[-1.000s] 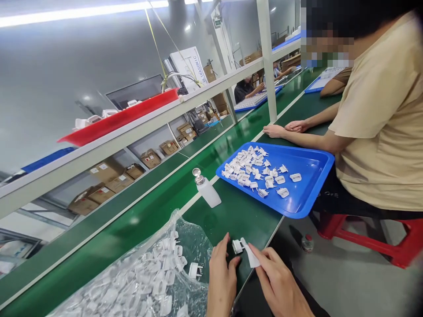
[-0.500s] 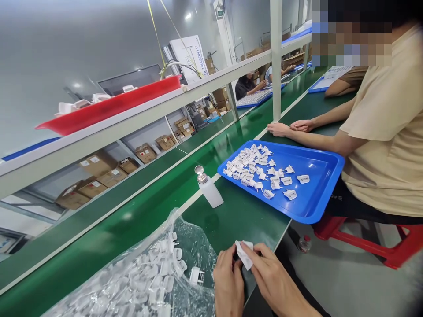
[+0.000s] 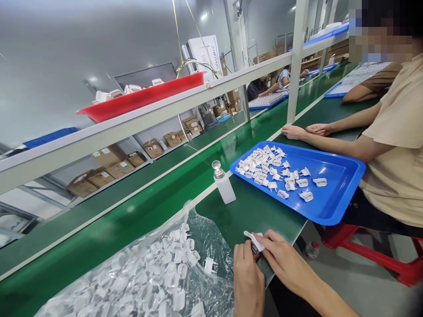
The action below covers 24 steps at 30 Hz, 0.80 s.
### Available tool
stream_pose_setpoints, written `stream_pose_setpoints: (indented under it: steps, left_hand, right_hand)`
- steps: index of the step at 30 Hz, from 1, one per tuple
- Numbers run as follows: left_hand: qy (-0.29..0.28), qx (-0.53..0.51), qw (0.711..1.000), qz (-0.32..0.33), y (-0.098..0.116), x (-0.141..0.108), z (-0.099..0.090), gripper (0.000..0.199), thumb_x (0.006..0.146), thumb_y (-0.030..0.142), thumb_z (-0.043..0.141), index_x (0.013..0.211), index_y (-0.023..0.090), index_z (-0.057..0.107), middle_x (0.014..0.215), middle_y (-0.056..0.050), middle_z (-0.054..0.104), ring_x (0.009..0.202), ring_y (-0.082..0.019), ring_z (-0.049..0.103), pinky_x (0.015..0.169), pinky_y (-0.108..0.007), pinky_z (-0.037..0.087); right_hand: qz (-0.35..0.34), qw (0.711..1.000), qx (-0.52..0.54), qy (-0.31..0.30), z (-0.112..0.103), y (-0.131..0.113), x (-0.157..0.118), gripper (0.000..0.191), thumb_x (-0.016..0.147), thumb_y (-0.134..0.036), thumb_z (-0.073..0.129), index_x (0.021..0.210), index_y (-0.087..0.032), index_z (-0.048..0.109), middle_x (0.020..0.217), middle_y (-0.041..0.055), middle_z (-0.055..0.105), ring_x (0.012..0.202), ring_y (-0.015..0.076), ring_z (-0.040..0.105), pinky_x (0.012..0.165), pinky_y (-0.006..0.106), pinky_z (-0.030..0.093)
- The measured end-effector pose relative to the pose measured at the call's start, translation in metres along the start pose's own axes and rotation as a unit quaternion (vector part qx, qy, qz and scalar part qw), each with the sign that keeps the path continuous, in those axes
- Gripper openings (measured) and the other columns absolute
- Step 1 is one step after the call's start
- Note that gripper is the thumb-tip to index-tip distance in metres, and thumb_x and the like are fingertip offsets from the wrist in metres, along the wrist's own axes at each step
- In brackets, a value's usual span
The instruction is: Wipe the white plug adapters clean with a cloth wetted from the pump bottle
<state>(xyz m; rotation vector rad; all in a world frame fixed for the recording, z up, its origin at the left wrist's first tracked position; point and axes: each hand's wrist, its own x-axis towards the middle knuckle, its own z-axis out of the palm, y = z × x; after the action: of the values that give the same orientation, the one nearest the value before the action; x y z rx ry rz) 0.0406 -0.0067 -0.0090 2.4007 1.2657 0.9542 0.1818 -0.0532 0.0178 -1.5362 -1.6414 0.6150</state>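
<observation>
Just past the left fingertips, the white cloth (image 3: 257, 245) now pokes up in a curl; half a second ago it was bunched between both hands. A second ago it hung beside the piece. I'd take that as the cloth being worked over the piece, with this one not yet done. The right hand (image 3: 284, 257) pinches the cloth; the left hand (image 3: 247, 273) has its fingers curled on a small piece (image 3: 254, 250), nearly hidden, only a dark sliver showing beneath the cloth.

Counting round the fingers: one cloth, one piece in hand. Beyond them stands one pump bottle (image 3: 225, 189); farther off and rightward, one blue tray (image 3: 342, 185) of white plugs (image 3: 261, 164), dozens, overlapping too much to number. Left of the fingers lies one clear bag (image 3: 206, 229), its contents uncountable, with one plug (image 3: 209, 265) apart, nearest the left hand.
</observation>
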Motion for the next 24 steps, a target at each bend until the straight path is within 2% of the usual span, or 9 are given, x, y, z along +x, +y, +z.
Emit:
stream_pose_setpoints:
  steps: [4, 8, 11, 13, 16, 18, 20, 22, 24]
  left_hand:
    - [-0.011, -0.028, 0.999, -0.036, 0.001, 0.000, -0.006, 0.040, 0.084, -0.008, 0.047, 0.106, 0.017, 0.070, 0.091, -0.009, 0.070, 0.086, -0.024, 0.066, 0.077, -0.034, 0.053]
    - [-0.045, -0.084, 0.989, -0.111, 0.007, 0.005, -0.014, 0.032, 0.087, 0.011, 0.059, 0.117, 0.013, 0.069, 0.103, -0.014, 0.070, 0.097, -0.029, 0.066, 0.086, -0.039, 0.052]
    - [-0.055, -0.142, 0.973, -0.172, 0.013, 0.014, -0.020, 0.053, 0.083, 0.023, 0.067, 0.133, 0.007, 0.061, 0.115, -0.021, 0.068, 0.106, -0.035, 0.065, 0.091, -0.044, 0.050]
    - [-0.055, -0.179, 0.965, -0.183, 0.017, 0.018, -0.025, 0.047, 0.084, 0.025, 0.064, 0.127, 0.007, 0.066, 0.115, -0.021, 0.069, 0.108, -0.036, 0.065, 0.093, -0.046, 0.049]
    - [-0.048, -0.267, 0.944, -0.190, 0.023, 0.018, -0.037, 0.029, 0.087, 0.026, 0.061, 0.108, 0.011, 0.075, 0.102, -0.017, 0.074, 0.097, -0.032, 0.069, 0.088, -0.043, 0.052]
    - [-0.041, -0.405, 0.889, -0.210, 0.029, 0.011, -0.049, 0.029, 0.087, 0.033, 0.067, 0.107, 0.013, 0.074, 0.097, -0.015, 0.076, 0.087, -0.026, 0.071, 0.080, -0.037, 0.055]
    - [-0.042, -0.567, 0.790, -0.229, 0.038, 0.000, -0.064, 0.034, 0.084, 0.042, 0.075, 0.104, 0.015, 0.075, 0.095, -0.014, 0.077, 0.082, -0.023, 0.072, 0.074, -0.032, 0.057]
    - [-0.053, -0.677, 0.692, -0.245, 0.048, -0.011, -0.081, 0.040, 0.076, 0.046, 0.084, 0.100, 0.015, 0.077, 0.095, -0.014, 0.079, 0.079, -0.021, 0.073, 0.067, -0.027, 0.057]
    - [-0.065, -0.734, 0.624, -0.259, 0.056, -0.023, -0.097, 0.042, 0.068, 0.045, 0.091, 0.095, 0.015, 0.079, 0.094, -0.015, 0.079, 0.077, -0.021, 0.074, 0.061, -0.024, 0.057]
  right_hand:
    - [0.034, 0.999, 0.034, 0.003, -0.008, 0.002, -0.035, 0.041, 0.107, -0.038, 0.035, 0.135, -0.031, 0.064, 0.095, 0.0033, 0.059, 0.084, 0.0174, 0.063, 0.077, 0.029, 0.051]
    - [0.150, 0.981, 0.029, 0.122, -0.015, 0.022, -0.065, 0.048, 0.101, -0.054, 0.043, 0.130, -0.027, 0.069, 0.093, 0.0036, 0.068, 0.087, 0.0210, 0.067, 0.078, 0.028, 0.052]
    - [0.224, 0.958, 0.027, 0.178, -0.015, 0.033, -0.078, 0.054, 0.095, -0.063, 0.048, 0.126, -0.025, 0.073, 0.102, 0.0054, 0.077, 0.103, 0.0271, 0.070, 0.093, 0.033, 0.051]
    - [0.238, 0.952, 0.026, 0.189, -0.014, 0.034, -0.081, 0.056, 0.093, -0.065, 0.049, 0.126, -0.026, 0.073, 0.109, 0.0056, 0.079, 0.114, 0.0292, 0.068, 0.099, 0.034, 0.050]
    - [0.219, 0.949, 0.019, 0.226, -0.013, 0.024, -0.082, 0.055, 0.093, -0.063, 0.051, 0.127, -0.025, 0.072, 0.113, 0.0055, 0.078, 0.110, 0.0255, 0.071, 0.092, 0.028, 0.055]
    - [0.189, 0.945, 0.000, 0.267, -0.014, 0.008, -0.083, 0.050, 0.094, -0.058, 0.054, 0.128, -0.025, 0.072, 0.111, 0.0056, 0.078, 0.093, 0.0211, 0.076, 0.073, 0.021, 0.059]
    - [0.128, 0.936, -0.040, 0.325, -0.013, -0.014, -0.084, 0.043, 0.095, -0.050, 0.057, 0.126, -0.025, 0.072, 0.109, 0.0061, 0.076, 0.081, 0.0181, 0.076, 0.058, 0.017, 0.057]
    - [0.033, 0.921, -0.082, 0.379, -0.008, -0.041, -0.086, 0.036, 0.097, -0.041, 0.056, 0.125, -0.025, 0.072, 0.111, 0.0075, 0.072, 0.082, 0.0174, 0.075, 0.060, 0.017, 0.057]
    - [-0.037, 0.908, -0.112, 0.401, 0.003, -0.069, -0.089, 0.034, 0.100, -0.032, 0.053, 0.128, -0.027, 0.070, 0.111, 0.0081, 0.070, 0.087, 0.0178, 0.073, 0.069, 0.020, 0.058]
